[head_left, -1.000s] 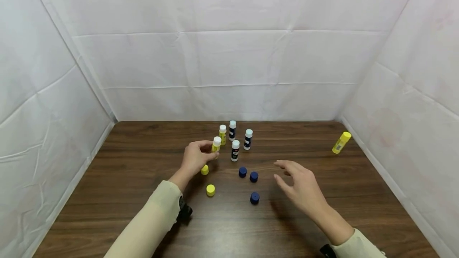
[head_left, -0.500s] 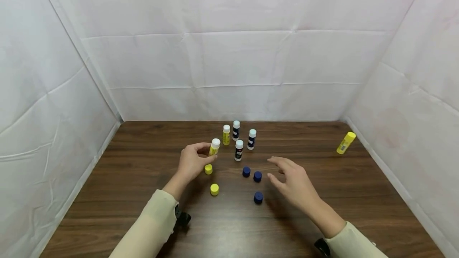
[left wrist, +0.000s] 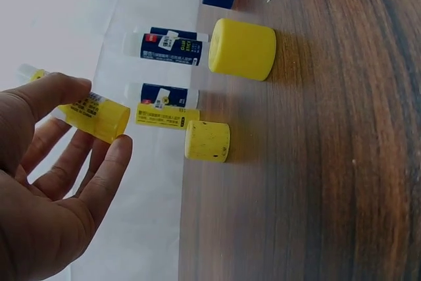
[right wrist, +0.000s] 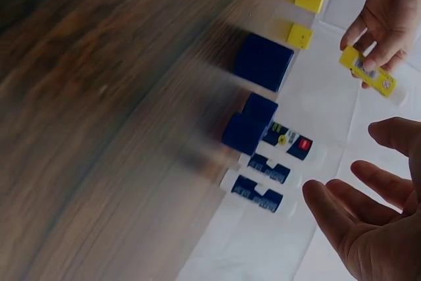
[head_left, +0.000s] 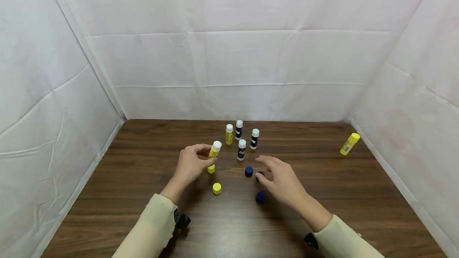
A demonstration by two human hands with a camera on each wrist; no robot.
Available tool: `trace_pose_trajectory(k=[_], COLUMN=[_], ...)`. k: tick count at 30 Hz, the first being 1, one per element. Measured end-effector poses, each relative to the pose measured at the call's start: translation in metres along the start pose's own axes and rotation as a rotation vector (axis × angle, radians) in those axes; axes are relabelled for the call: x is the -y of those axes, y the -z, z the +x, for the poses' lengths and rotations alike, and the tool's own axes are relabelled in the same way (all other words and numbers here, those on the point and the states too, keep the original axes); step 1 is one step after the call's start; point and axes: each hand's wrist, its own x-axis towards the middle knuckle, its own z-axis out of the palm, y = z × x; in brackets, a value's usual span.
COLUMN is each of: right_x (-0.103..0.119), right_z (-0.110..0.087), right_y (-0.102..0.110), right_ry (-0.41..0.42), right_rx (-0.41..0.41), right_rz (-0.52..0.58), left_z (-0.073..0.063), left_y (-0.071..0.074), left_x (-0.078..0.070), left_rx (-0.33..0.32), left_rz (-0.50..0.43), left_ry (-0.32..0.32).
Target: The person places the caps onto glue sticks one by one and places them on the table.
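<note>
My left hand (head_left: 191,163) pinches an uncapped yellow glue stick (left wrist: 98,116) between thumb and fingers, tilted and lifted off the table, its white top (head_left: 216,145) uppermost. Beside that hand are two yellow caps, one (head_left: 211,169) just below the glue stick and one (head_left: 216,188) nearer the front. My right hand (head_left: 281,178) hovers with fingers apart and holds nothing. It is over the blue caps (right wrist: 264,62), partly covering one of them in the head view. Another blue cap (head_left: 249,171) lies just left of its thumb.
Behind the caps stand a yellow glue stick (head_left: 229,134) and dark blue ones (head_left: 242,150), all with white tops showing. A yellow-capped glue stick (head_left: 349,144) stands at the far right of the wooden table (head_left: 150,138). White cloth walls (head_left: 244,59) enclose the back and sides.
My right hand has moved left, over the blue caps. My left hand has tilted the yellow glue stick and drawn it slightly toward me, away from the standing ones. The head view has shifted slightly.
</note>
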Motion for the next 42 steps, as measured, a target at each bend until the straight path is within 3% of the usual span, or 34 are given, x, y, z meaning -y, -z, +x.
trace_pose_trajectory(k=[17,30,42], right_x=[0.027,0.052,0.065], right_z=[0.017,0.021,0.027], right_y=[-0.028,-0.049,-0.066], right_ry=[0.067,0.105,0.229], right_rx=[0.161,0.351,0.445], right_rz=[-0.001,-0.031,-0.081], left_z=[-0.009,-0.012,-0.014], left_y=[0.008,0.009,0.013], left_x=[-0.006,-0.003,-0.004], left_rx=[-0.043,-0.053,-0.084], left_rz=[-0.014,-0.018,0.006], left_ry=[0.028,-0.014,-0.007])
